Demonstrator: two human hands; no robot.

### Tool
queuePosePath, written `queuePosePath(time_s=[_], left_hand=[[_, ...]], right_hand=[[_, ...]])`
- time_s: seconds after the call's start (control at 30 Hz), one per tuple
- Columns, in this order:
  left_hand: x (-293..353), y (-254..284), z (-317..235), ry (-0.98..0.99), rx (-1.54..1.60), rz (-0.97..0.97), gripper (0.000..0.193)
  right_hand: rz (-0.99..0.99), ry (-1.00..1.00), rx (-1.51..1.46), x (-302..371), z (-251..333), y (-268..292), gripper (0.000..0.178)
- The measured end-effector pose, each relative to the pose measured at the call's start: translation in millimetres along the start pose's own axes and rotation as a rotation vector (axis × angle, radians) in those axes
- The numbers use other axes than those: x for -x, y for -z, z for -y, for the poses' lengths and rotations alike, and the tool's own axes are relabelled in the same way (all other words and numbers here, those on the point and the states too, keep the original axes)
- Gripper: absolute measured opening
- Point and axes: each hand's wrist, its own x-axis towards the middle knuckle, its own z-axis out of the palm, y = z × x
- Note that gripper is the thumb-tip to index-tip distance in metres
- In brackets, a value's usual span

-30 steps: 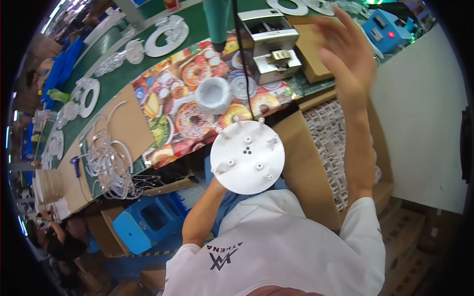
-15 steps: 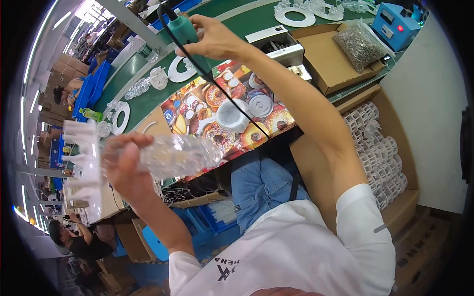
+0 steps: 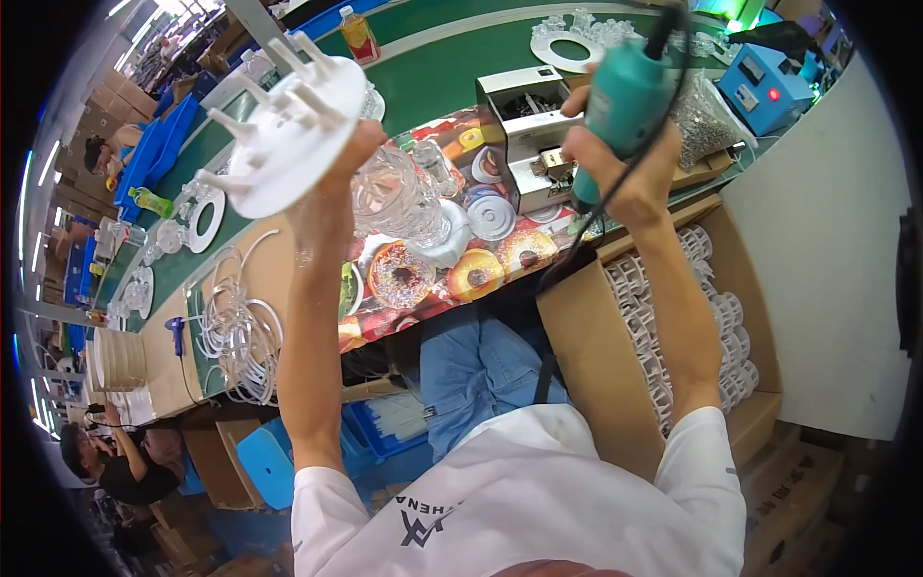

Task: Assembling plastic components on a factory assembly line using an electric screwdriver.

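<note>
My left hand grips a clear plastic assembly; its fingers are partly hidden behind the part. At one end sits a white disc with several pegs sticking out, and the clear ribbed body slants down to a white round holder on the mat. Whether it touches the holder I cannot tell. My right hand is wrapped round a teal electric screwdriver, held bit-down beside the metal screw feeder. A round translucent lid lies beside the holder.
A donut-print mat covers the bench. Coiled white tubing lies to the left. On the right stand a cardboard box of white lattice parts, a bag of small hardware and a blue machine. The screwdriver's dark cable hangs near my right hand.
My right hand has carried the screwdriver right and nearer, to the screw feeder. My left hand has moved up and right, bringing the clear assembly over the mat with its disc raised.
</note>
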Motion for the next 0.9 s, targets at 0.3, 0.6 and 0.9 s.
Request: queuePosePath(time_s=[0.3, 0.6, 0.9], left_hand=[[16.5, -11.7, 48.9, -0.035, -0.421, 0.148, 0.044], [24.3, -19.5, 29.1, 0.23, -0.145, -0.008, 0.037], [29.5, -10.3, 89.6, -0.199, -0.273, -0.024, 0.041]], right_hand=[[-0.049, 0.005, -0.026, -23.1, -29.2, 12.6, 0.044], [-0.055, -0.006, -0.016, -29.2, -68.8, -3.8, 0.035], [-0.001, -0.141, -0.036, -22.1, -62.0, -3.0, 0.031]])
